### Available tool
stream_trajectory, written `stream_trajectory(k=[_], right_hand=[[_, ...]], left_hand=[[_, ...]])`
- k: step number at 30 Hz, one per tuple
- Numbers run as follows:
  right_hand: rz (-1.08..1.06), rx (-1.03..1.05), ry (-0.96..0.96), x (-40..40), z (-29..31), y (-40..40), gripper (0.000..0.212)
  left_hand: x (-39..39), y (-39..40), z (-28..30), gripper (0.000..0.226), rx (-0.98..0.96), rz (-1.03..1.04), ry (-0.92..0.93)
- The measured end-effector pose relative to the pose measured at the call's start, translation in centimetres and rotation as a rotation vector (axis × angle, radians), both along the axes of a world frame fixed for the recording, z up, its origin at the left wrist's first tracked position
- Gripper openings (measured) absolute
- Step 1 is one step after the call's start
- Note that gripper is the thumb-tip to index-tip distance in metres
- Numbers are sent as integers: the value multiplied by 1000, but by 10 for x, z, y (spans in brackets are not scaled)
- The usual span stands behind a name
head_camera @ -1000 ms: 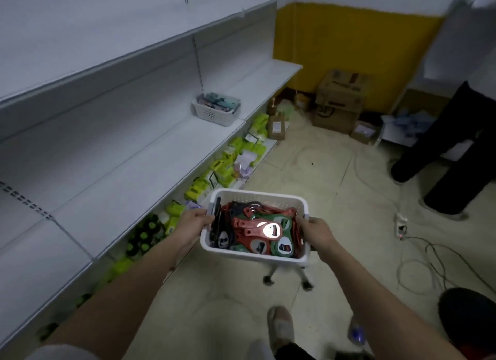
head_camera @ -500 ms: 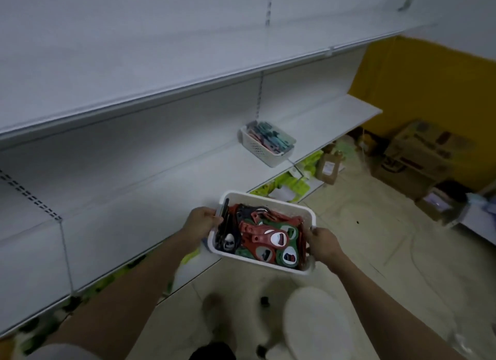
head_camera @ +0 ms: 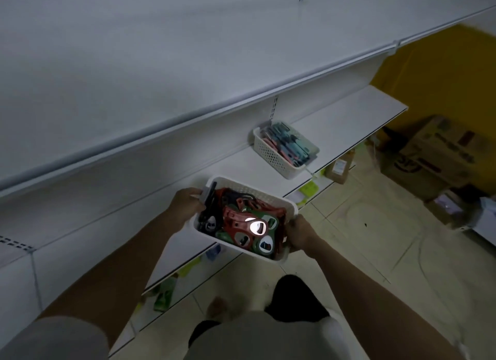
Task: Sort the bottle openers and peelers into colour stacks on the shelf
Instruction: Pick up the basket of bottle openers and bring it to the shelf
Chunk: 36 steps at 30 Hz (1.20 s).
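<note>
Near basket: a white perforated basket [head_camera: 288,208] is carried in front of the body, over the front edge of the middle shelf [head_camera: 166,241], tilted a little toward the person.
Its contents: red bottle openers [head_camera: 243,221] lie in a heap in the middle; green bottle openers [head_camera: 264,243] lie under and beside them at the near right; black bottle openers [head_camera: 210,217] stand along the left wall. One red opener has a metal part that shines bright.
Left hand: the left hand [head_camera: 186,205] grips the left short wall of the basket, fingers curled over the rim, touching the black openers.
Right hand: the right hand [head_camera: 302,235] grips the right near corner, fingers wrapped around the rim, just beside the green openers.
Arms: both forearms reach forward and come together toward the basket.
Far basket: a second white basket [head_camera: 271,155] stands on the same shelf, well apart to the right. It holds flat packs in teal and pink; I cannot tell if these are the peelers.
Floor: cardboard boxes [head_camera: 434,155] stand by the yellow wall [head_camera: 442,72].
</note>
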State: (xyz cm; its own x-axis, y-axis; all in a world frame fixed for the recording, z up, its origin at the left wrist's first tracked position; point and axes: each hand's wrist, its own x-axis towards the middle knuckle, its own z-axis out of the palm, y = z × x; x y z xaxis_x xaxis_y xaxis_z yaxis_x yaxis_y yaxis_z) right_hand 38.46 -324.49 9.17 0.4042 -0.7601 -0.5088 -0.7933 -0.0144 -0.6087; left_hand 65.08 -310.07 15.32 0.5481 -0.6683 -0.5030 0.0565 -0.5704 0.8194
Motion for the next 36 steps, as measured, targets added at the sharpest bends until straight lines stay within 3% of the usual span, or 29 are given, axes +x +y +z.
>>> stream_trajectory(k=[2, 6, 10, 19, 22, 24, 27, 29, 32, 36], right_hand=[[-24, 28, 1, 8, -6, -10, 51], [-67, 101, -5, 24, 16, -20, 11], [-68, 151, -47, 35, 13, -40, 30], [-335, 532, -194, 67, -13, -126, 7], [-454, 637, -233, 65, -29, -155, 18], [-494, 725, -264, 63, -32, -170, 23], [-538, 839, -294, 65, -34, -181, 19], [-526, 859, -295, 67, -38, -180, 19], [-411, 841, -291, 65, -40, -176, 23], [-198, 782, -209, 56, -38, -178, 26]], left_hand=[[4, -10, -9, 56, 8, 11, 15], [7, -31, -23, 59, 34, 58, 30], [15, -58, -30, 60, 52, 129, -1], [24, -147, -38, 71, 26, 317, -104], [-2, -172, -51, 75, 146, 328, -139], [-35, -187, -62, 76, 190, 370, -52], [-100, -202, -75, 66, 64, 355, 140], [-131, -205, -86, 74, -19, 340, 58], [-137, -201, -81, 72, 75, 329, -62], [-128, -188, -74, 66, 108, 251, -80]])
